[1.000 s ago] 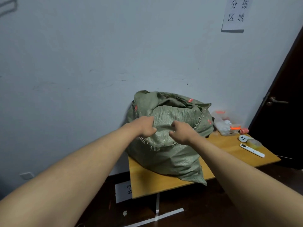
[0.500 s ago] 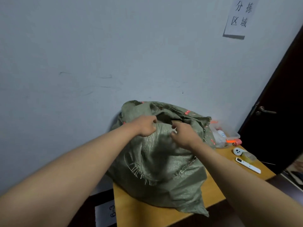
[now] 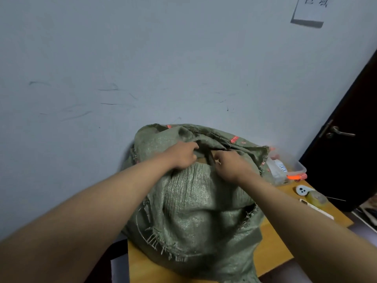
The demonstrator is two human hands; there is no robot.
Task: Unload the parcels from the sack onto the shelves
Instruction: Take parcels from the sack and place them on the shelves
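Observation:
A bulging green woven sack [image 3: 195, 213] with frayed edges and orange marks stands on a wooden table [image 3: 273, 250] against the wall. My left hand [image 3: 183, 155] grips the sack's folded rim at the top. Just to its right, my right hand [image 3: 230, 164] grips the same rim. Between the hands the mouth gapes a little, and a strip of brown cardboard [image 3: 204, 160] shows inside. The rest of the sack's contents are hidden. No shelves are in view.
A clear plastic box [image 3: 285, 168] with small items sits behind the sack on the right. A white round device [image 3: 302, 190], a tape roll [image 3: 316, 198] and a white stick-shaped tool [image 3: 318, 209] lie near the table's right edge. A dark door [image 3: 346, 144] stands at the right.
The view moved closer and over the sack. Both hands shifted up to the rim and pulled it apart, so the mouth opened and cardboard shows inside.

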